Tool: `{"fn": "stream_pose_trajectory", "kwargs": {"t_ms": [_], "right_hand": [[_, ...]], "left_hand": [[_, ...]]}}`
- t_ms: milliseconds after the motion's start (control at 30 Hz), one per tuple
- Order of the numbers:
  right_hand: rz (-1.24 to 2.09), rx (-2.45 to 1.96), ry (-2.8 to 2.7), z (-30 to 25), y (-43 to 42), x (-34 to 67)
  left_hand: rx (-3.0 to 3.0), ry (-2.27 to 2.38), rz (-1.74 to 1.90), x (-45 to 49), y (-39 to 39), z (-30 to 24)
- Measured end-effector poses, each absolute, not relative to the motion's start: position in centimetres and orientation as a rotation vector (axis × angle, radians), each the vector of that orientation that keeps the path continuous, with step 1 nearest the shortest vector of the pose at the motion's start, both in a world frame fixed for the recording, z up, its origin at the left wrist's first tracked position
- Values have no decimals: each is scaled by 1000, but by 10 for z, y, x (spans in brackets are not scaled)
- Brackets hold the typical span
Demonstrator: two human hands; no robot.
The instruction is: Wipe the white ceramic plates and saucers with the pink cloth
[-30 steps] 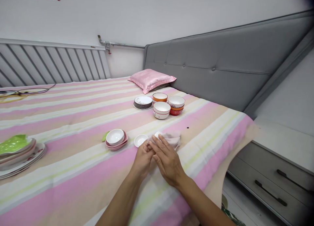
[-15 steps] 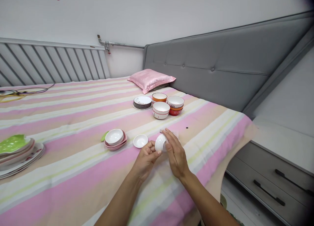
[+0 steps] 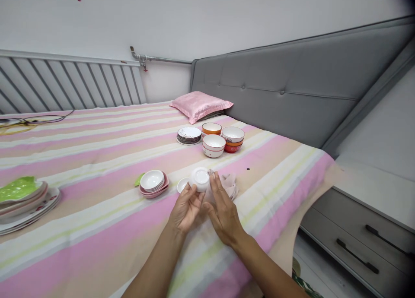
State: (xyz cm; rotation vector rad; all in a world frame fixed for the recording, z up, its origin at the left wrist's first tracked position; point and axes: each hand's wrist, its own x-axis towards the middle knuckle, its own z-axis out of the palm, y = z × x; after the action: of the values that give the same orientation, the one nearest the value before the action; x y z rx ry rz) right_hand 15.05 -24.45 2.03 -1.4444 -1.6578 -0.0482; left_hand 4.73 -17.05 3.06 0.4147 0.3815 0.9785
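Observation:
A small white bowl is pinched at its rim by the fingers and thumb of my left hand, its underside with the foot ring turned towards me. Close on its right, my right hand has long, nearly straight fingers over a thin pale pink cloth. The cloth shows on both sides of that hand and between it and the bowl. Partly hidden behind the held bowl, a small white dish lies on the striped bedsheet.
Small white bowls sit stacked on pink dishes to the left. Further back stand patterned plates and stacked bowls. Plates with a green leaf-shaped dish lie far left. A pink pillow rests by the grey headboard.
The held bowl has moved left and tipped so its underside faces me, now covering part of the small dish. More of the cloth shows beside my right hand.

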Motion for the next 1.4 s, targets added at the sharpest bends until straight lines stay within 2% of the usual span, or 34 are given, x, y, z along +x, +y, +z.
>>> {"fn": "stream_pose_trajectory", "kwargs": {"t_ms": [600,1133,1400], "right_hand": [[-353,-1531,-1871,18,-246,144],[-390,-1642,-1806,20,-244,151],[-372,-1659,-1742,20,-242,159]], "left_hand": [[233,377,957,49,-173,42],[800,377,915,59,-195,33],[704,399,903,65,-202,29]]}}
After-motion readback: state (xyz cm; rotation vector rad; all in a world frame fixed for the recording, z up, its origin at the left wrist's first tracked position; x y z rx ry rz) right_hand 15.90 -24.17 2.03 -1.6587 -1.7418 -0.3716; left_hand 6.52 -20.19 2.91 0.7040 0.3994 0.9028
